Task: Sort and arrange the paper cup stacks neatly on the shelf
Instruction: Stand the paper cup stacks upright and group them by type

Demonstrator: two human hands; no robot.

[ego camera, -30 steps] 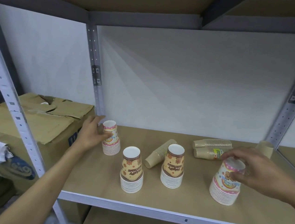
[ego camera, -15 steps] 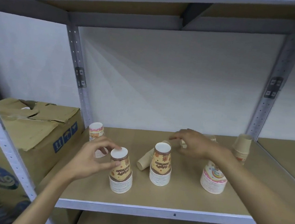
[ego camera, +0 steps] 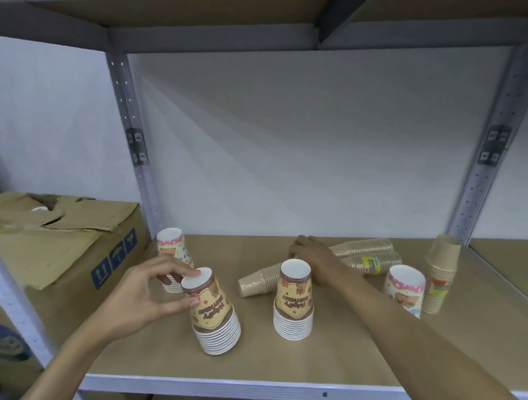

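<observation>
Several upside-down cup stacks stand on the wooden shelf [ego camera: 322,361]. My left hand [ego camera: 139,294] pinches the top of a brown-and-yellow printed stack [ego camera: 214,316], which tilts to the left. A second brown-and-yellow stack [ego camera: 294,301] stands upright in the middle. My right hand [ego camera: 313,260] reaches behind it and rests on a plain brown stack [ego camera: 257,282] lying on its side; whether the fingers grip it is hidden. A pink-rimmed stack [ego camera: 172,249] stands at the back left, another pink-rimmed stack [ego camera: 405,288] at the right.
Two more brown stacks [ego camera: 369,253] lie on their sides at the back right. A tall upright brown stack [ego camera: 441,272] stands by the right post [ego camera: 479,174]. A torn cardboard box [ego camera: 58,242] sits left of the shelf, beyond the left post [ego camera: 133,143].
My left hand has closed on the top of the front brown-and-yellow stack and tipped it. My right hand stays over the brown stack lying behind the middle stack.
</observation>
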